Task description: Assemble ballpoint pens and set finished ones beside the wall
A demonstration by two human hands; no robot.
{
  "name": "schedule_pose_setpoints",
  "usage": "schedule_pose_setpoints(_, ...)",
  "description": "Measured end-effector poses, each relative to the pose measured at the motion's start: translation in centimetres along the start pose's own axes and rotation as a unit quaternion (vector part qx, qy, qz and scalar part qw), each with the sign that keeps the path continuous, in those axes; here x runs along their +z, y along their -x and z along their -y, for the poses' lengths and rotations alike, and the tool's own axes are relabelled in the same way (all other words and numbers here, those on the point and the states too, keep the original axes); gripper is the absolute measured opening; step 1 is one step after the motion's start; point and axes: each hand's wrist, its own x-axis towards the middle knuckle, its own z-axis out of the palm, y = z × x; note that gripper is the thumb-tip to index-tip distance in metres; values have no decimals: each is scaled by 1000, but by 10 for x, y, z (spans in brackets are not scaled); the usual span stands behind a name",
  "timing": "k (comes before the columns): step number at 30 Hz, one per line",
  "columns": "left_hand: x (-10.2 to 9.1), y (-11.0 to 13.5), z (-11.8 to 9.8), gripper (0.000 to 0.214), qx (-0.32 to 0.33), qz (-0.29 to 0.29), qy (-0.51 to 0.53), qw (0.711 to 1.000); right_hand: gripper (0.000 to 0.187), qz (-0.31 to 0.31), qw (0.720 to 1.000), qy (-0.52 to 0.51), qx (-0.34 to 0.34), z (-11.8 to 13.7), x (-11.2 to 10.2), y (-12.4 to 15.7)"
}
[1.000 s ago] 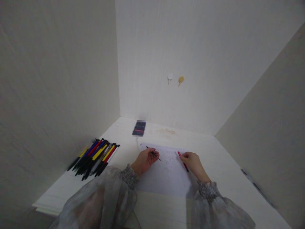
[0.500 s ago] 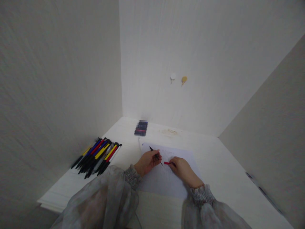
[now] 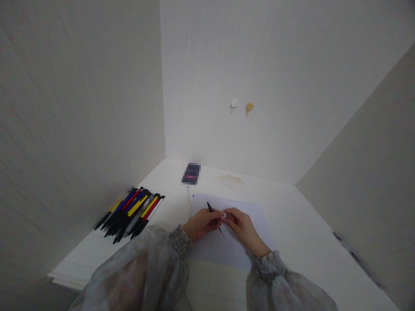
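My left hand [image 3: 204, 222] is closed around a slim black pen [image 3: 209, 207]. The pen slants, its dark upper end standing out above the fingers and its thin tip pointing down at the paper. Fingertips of my right hand [image 3: 241, 224] are pinched together right against those of the left. Between the two hands shows a small whitish bit [image 3: 224, 215], too small to name. The red piece seen in my right hand earlier is hidden now. Both hands are over a sheet of white paper [image 3: 223, 255] on the table.
To the left lies a pile of pens [image 3: 136, 211] in black, yellow, red, blue and white. A blurred dark object [image 3: 191, 173] with a cable sits at the back. Two hooks, one white [image 3: 234, 103] and one yellow [image 3: 249, 107], are on the wall. Walls enclose the white table.
My right hand has moved left and slightly up, so its fingertips now meet those of my left hand. The red piece has gone out of sight. The pen has tilted slightly.
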Motion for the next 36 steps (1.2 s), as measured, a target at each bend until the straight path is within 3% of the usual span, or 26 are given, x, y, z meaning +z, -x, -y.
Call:
schedule_pose_setpoints(5, -1, -1, 2, 14, -6, 0, -29, 1000, 21, -17, 998, -43, 47, -4, 6, 0)
schedule_pose_setpoints(8, -3, -2, 1, 11, 15, -8, -14, 1000, 25, -11, 997, -56, 54, -5, -1, -1)
schedule_pose_setpoints(10, -4, -3, -2, 10, 20, -25, 5, 999, 27, -27, 998, -24, 53, -10, -13, -2)
schedule_pose_setpoints(13, -7, -5, -6, 9, 12, -55, 27, 998, 24, -49, 991, 112, 57, -26, -32, -1)
schedule_pose_setpoints(17, -9, -7, -7, 7, 26, -80, 50, 995, 24, 24, 975, 220, 39, -42, -43, 2)
schedule_pose_setpoints(20, -10, -10, -6, 7, 34, -88, 62, 994, 24, 76, 970, 232, 6, -39, -37, 4)
schedule_pose_setpoints(23, -11, -11, -5, 8, 33, -81, 65, 994, 16, 88, 968, 233, -25, -32, -27, 4)
schedule_pose_setpoints(27, -12, -11, -4, 9, 37, -76, 65, 994, 13, 63, 977, 198, -46, -29, -20, 2)
schedule_pose_setpoints(30, -12, -11, -4, 10, 47, -74, 63, 994, 12, 12, 992, 113, -54, -24, -20, 1)
schedule_pose_setpoints(33, -10, -9, -7, 12, 66, -71, 64, 993, 14, -30, 999, 0, -18, -15, -22, 0)
schedule_pose_setpoints(36, -5, -5, -12, 14, 86, -64, 55, 993, 16, -28, 997, -67, 33, -8, -20, 0)
